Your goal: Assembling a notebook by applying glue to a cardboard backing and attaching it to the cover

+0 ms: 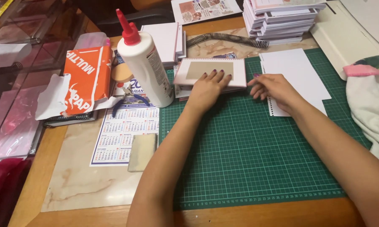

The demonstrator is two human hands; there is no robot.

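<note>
My left hand (208,87) lies flat, palm down, on a small pink-edged cover board (210,71) with a tan middle panel, which tops a short stack at the back of the green cutting mat (248,155). My right hand (270,87) rests just right of that stack, fingers bent, touching the punched edge of a white sheet (296,75) that lies on the mat. It holds nothing that I can see.
A white glue bottle with a red nozzle (145,63) stands left of the stack. Beside it lie blue-handled pliers (129,103), a calendar sheet (124,132), a tan block (142,151) and a torn orange paper pack (86,80). Black spiral coils (223,40), white booklet stacks (280,19) and a cloth (370,105) sit farther back and right.
</note>
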